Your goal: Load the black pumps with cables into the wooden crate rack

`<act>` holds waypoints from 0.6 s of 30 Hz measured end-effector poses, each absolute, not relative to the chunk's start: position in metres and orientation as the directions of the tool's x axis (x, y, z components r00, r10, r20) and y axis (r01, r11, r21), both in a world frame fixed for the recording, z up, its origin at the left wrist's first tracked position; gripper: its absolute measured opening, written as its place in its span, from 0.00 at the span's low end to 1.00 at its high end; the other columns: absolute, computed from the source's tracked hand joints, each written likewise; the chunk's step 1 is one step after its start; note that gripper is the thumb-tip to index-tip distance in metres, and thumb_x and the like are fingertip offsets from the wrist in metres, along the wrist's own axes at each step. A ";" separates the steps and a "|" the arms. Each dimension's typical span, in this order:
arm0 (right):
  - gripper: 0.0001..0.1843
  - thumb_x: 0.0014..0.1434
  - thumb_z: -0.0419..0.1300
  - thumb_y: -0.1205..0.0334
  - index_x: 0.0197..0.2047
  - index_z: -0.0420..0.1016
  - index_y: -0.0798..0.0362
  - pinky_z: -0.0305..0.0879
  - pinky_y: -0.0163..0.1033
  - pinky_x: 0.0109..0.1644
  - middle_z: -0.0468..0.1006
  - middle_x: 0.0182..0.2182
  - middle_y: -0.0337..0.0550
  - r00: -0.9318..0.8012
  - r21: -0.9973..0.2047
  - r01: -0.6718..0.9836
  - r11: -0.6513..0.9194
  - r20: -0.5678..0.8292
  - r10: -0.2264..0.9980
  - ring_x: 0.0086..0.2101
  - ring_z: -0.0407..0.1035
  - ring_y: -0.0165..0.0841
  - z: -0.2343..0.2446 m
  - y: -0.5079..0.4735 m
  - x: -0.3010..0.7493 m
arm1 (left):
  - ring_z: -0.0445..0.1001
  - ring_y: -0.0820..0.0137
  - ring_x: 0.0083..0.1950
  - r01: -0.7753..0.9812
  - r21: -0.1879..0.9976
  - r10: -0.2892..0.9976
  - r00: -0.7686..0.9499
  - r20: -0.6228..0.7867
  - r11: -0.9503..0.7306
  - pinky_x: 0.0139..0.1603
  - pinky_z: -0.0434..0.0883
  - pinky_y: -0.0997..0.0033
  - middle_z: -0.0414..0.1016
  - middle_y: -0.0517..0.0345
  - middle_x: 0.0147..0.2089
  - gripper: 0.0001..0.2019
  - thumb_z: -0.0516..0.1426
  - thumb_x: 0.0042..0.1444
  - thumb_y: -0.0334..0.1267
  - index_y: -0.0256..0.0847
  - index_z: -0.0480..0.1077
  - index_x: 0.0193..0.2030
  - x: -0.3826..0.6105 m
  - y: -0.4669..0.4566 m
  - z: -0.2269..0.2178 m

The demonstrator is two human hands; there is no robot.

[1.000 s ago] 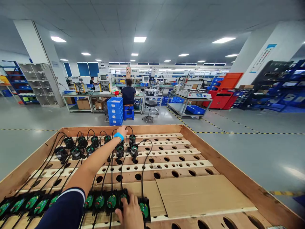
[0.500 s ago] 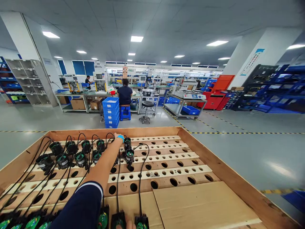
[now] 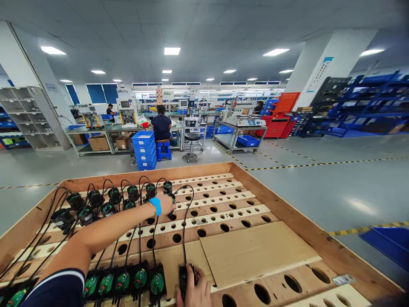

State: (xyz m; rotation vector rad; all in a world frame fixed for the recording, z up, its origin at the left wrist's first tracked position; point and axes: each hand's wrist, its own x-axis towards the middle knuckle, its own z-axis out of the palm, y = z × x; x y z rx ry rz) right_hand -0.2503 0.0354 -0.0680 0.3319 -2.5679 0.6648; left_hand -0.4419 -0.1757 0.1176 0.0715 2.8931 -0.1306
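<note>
My left hand [image 3: 165, 204], with a blue band at the wrist, reaches across the wooden tray [image 3: 265, 196] and is closed on a black cylindrical housing [image 3: 173, 197], which it partly hides. A black cable [image 3: 184, 226] arcs from that spot down to a black rectangular housing [image 3: 183, 279] near the front. My right hand [image 3: 195, 290] grips this housing, thumb on one side and fingers on the other. Left of it, a row of similar housings with green circuit boards [image 3: 157, 282] lies on cardboard. More round housings [image 3: 114, 195] stand in two rows at the tray's far left.
Perforated wooden strips [image 3: 220, 219] cross the tray, and a cardboard sheet [image 3: 255, 251] covers part of it. Raised walls [image 3: 287, 213] border the tray. Beyond are stacked blue crates [image 3: 144, 149], a seated person [image 3: 161, 125], a stool [image 3: 192, 138] and workbenches.
My left hand has shifted from the back row to the nearer round housing at the right end. My right hand has come further into view on the rectangular housing. The view has turned slightly.
</note>
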 end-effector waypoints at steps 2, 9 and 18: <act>0.33 0.53 0.58 0.68 0.63 0.61 0.60 0.68 0.54 0.52 0.66 0.52 0.63 -0.858 -0.505 -0.363 0.783 0.509 -0.070 0.50 0.66 0.52 -0.065 0.035 -0.251 | 0.79 0.54 0.40 0.042 0.223 0.150 -0.856 -0.495 0.974 0.44 0.73 0.55 0.79 0.37 0.38 0.32 0.45 0.63 0.61 0.33 0.76 0.36 -0.415 -0.148 0.093; 0.39 0.55 0.59 0.51 0.65 0.54 0.59 0.66 0.57 0.57 0.66 0.55 0.62 -0.952 -0.942 -0.274 0.195 0.294 0.085 0.54 0.65 0.51 -0.054 0.048 -0.239 | 0.77 0.68 0.35 -0.402 0.880 0.394 -0.788 -0.473 0.254 0.39 0.70 0.68 0.77 0.50 0.35 0.33 0.68 0.36 0.65 0.35 0.69 0.33 -0.417 -0.091 0.066; 0.49 0.42 0.71 0.32 0.57 0.70 0.58 0.74 0.32 0.35 0.68 0.61 0.60 -0.589 -0.203 0.794 -0.574 -0.016 -0.808 0.56 0.69 0.46 -0.007 0.080 -0.237 | 0.79 0.65 0.45 -0.329 0.935 0.409 -0.877 -0.253 -0.128 0.49 0.71 0.66 0.78 0.42 0.46 0.11 0.62 0.57 0.37 0.33 0.69 0.43 -0.406 -0.075 0.161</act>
